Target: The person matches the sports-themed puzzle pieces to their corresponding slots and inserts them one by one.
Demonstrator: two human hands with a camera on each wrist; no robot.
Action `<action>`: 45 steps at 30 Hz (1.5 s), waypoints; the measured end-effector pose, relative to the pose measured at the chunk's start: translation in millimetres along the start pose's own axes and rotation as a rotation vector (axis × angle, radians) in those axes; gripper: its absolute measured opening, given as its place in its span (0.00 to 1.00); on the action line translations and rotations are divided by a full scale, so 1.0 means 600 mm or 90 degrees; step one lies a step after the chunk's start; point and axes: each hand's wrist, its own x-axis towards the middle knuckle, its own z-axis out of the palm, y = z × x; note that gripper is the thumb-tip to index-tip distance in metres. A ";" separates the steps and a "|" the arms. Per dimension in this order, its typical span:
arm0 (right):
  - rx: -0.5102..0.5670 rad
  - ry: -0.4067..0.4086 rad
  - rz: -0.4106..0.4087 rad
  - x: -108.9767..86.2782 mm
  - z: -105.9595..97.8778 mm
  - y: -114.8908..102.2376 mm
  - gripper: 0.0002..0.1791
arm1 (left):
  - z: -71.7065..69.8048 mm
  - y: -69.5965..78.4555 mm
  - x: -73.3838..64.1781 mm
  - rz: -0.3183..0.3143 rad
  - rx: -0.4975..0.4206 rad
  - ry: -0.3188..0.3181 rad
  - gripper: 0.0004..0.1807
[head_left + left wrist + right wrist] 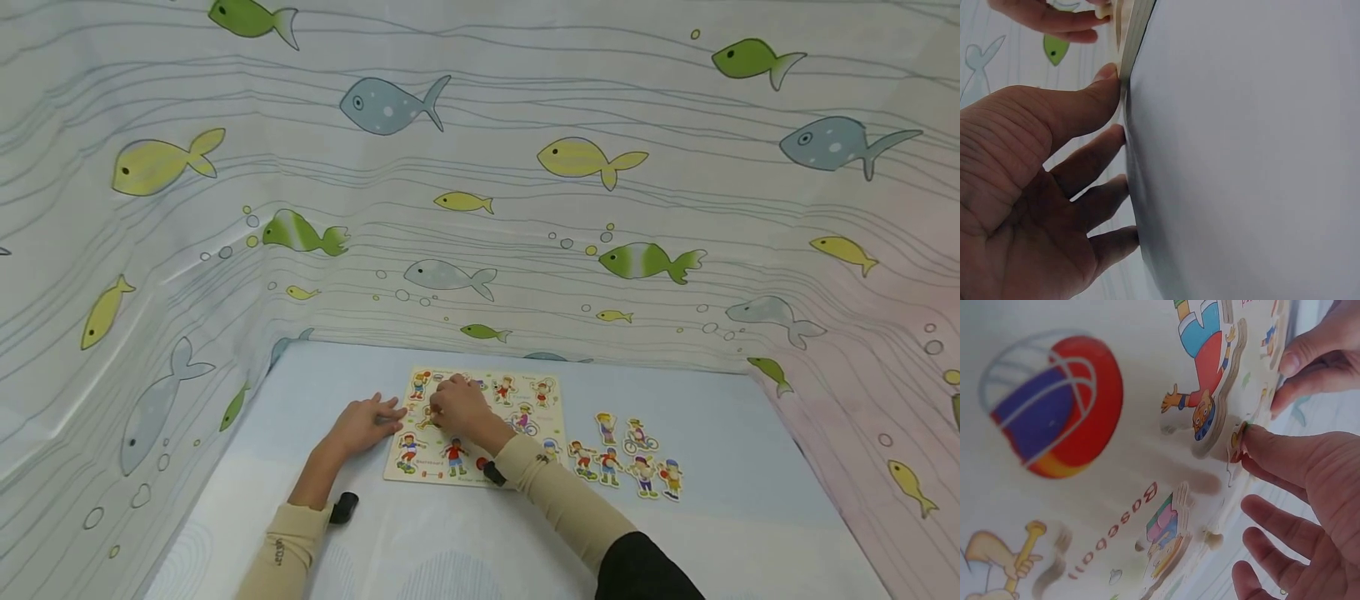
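Note:
A cream wooden puzzle board printed with sports figures lies on the table. My right hand is over its upper left part. In the right wrist view, the thumb and a finger pinch a small figure-shaped puzzle piece just above the board. Its picture is mostly hidden. At the board's left edge rests my left hand, fingers spread. Seen from the left wrist, the thumb touches the board's edge and the other fingertips meet the table surface.
Several loose figure pieces lie right of the board, among them a cyclist piece. A pale cloth covers the table. Behind and at both sides rises a fish-patterned curtain. Dark wrist cameras sit on both forearms.

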 end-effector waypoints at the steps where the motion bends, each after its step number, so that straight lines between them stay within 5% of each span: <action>1: 0.004 0.001 0.000 -0.001 0.000 0.001 0.05 | 0.000 0.000 0.000 0.004 0.001 0.000 0.19; 16: 0.100 0.030 0.001 -0.030 -0.030 0.030 0.09 | 0.000 0.001 -0.001 0.008 0.010 -0.001 0.18; 32: 0.119 0.054 0.007 -0.059 -0.042 0.067 0.11 | -0.003 0.002 0.000 0.016 0.014 0.000 0.18; 45: 0.140 0.084 -0.015 -0.112 -0.058 0.101 0.11 | 0.003 0.003 0.003 -0.020 0.010 -0.017 0.19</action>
